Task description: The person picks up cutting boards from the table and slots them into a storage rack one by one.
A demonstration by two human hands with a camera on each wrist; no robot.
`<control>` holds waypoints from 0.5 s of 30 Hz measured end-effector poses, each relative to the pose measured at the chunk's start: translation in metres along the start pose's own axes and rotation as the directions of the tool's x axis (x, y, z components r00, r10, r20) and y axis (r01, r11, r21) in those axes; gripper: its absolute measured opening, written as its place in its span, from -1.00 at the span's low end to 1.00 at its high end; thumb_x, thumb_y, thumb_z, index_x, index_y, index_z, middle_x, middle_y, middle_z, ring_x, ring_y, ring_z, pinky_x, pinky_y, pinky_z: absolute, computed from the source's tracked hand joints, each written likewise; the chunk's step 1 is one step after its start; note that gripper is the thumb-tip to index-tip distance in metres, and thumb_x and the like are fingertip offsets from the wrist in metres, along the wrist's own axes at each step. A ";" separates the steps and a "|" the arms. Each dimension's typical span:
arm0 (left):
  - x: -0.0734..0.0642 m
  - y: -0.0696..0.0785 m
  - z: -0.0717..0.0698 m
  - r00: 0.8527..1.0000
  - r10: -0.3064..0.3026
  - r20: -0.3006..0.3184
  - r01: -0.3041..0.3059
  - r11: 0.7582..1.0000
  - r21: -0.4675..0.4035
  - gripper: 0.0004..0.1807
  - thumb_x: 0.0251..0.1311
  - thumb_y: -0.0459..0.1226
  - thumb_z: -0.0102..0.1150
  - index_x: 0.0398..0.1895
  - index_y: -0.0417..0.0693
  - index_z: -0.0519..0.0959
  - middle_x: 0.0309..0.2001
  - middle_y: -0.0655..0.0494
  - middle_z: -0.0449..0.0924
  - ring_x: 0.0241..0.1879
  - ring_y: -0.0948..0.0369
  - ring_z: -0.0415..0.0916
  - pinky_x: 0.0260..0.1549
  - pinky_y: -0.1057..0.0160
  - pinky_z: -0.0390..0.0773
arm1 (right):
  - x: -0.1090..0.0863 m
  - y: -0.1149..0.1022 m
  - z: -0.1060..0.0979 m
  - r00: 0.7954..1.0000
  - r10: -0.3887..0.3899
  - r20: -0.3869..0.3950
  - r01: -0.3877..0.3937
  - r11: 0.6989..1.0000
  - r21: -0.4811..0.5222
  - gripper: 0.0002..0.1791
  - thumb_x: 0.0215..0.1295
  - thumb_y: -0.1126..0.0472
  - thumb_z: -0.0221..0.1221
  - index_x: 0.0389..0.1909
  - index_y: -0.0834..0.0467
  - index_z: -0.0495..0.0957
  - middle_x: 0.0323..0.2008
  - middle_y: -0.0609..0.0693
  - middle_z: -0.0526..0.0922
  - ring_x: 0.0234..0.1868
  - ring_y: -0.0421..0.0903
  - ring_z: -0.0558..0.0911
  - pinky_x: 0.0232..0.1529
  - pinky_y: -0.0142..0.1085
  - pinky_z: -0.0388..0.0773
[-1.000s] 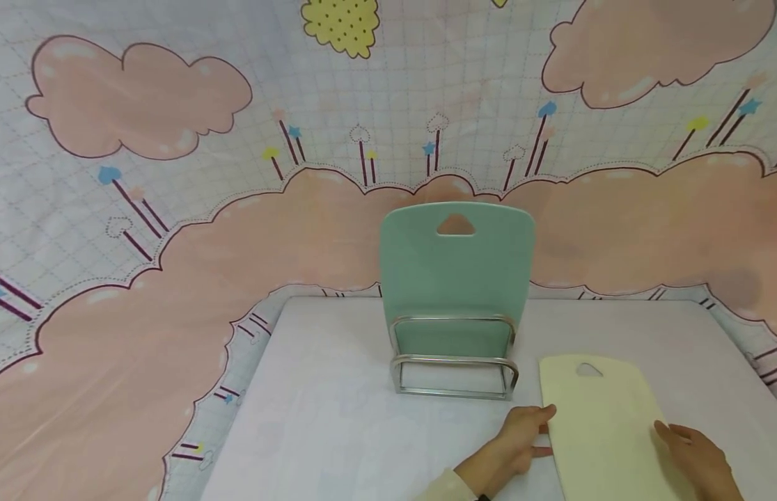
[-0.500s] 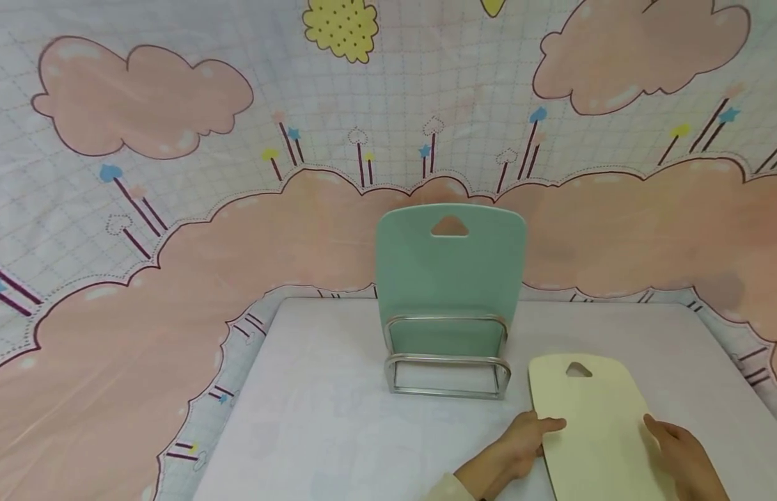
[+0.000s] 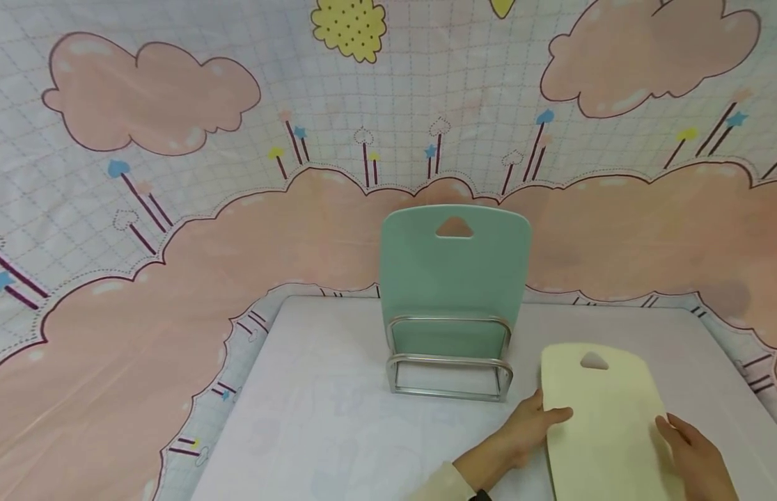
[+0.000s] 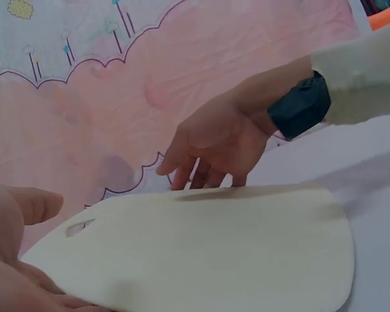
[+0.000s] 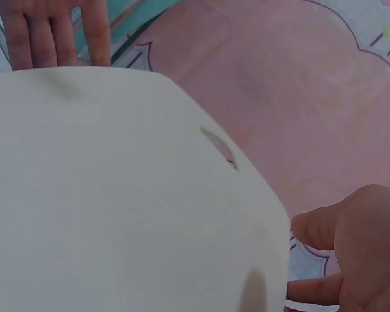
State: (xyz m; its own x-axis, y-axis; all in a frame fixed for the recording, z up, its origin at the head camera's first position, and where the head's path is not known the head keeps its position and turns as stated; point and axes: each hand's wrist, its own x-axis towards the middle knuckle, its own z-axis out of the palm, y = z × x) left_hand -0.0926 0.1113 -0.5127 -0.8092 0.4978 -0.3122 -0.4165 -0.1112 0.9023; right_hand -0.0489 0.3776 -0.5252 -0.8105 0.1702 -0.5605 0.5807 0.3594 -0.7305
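A cream cutting board (image 3: 601,431) with a cut-out handle hole is at the right of the table in the head view, its far end slightly raised. My left hand (image 3: 529,428) grips its left edge, thumb over the face and fingers beneath. On the opposite edge my right hand (image 3: 698,456) holds the board, thumb at the rim; its other fingers are mostly hidden in the head view. Further back, a green cutting board (image 3: 454,271) stands upright in a metal wire rack (image 3: 451,360), apart from both hands.
The white table (image 3: 338,431) carries the rack near its far middle. Behind it hangs a patterned cloth (image 3: 301,236) with pink clouds. An orange object (image 4: 385,17) shows in the corner of the left wrist view.
The cream board's far end has risen a little. My left thumb has moved from the edge onto the board's face. The green board and rack stay in place.
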 end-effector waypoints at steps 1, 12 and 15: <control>0.001 0.002 -0.001 1.000 0.006 0.011 -0.006 1.000 0.006 -0.29 0.32 -0.25 0.11 0.42 -0.35 0.08 0.35 -0.26 0.20 0.25 -0.13 0.29 0.19 -0.11 0.29 | -0.001 -0.001 -0.001 1.000 0.005 -0.008 -0.005 1.000 -0.008 0.03 0.34 -0.42 -0.39 0.43 0.33 -0.43 0.37 0.53 -0.25 0.29 0.55 -0.11 0.18 0.32 0.08; 0.006 0.015 -0.006 1.000 0.017 0.011 -0.016 0.999 -0.042 -0.50 0.30 -0.32 0.10 0.30 -0.22 0.36 0.15 -0.16 0.47 0.00 -0.10 0.53 -0.01 -0.12 0.49 | -0.010 -0.015 -0.004 1.000 -0.026 -0.016 0.026 1.000 -0.003 0.02 0.36 -0.39 -0.36 0.43 0.29 -0.50 0.38 0.51 -0.30 0.33 0.50 -0.20 0.22 0.32 -0.02; 0.006 0.019 -0.005 0.999 0.035 0.009 -0.034 0.998 -0.060 -0.45 0.30 -0.34 0.09 0.35 -0.23 0.27 0.27 -0.20 0.32 0.08 -0.11 0.45 0.01 -0.17 0.45 | -0.011 -0.023 -0.002 0.998 -0.054 -0.042 0.054 0.998 -0.017 -0.02 0.40 -0.35 -0.36 0.43 0.31 -0.49 0.38 0.51 -0.32 0.35 0.48 -0.19 0.25 0.29 -0.03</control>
State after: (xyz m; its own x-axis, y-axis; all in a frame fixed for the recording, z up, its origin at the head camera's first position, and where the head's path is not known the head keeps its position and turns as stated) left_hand -0.1073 0.1077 -0.4987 -0.8192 0.5016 -0.2779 -0.4129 -0.1796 0.8929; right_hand -0.0535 0.3693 -0.5012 -0.8434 0.1889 -0.5029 0.5349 0.3835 -0.7529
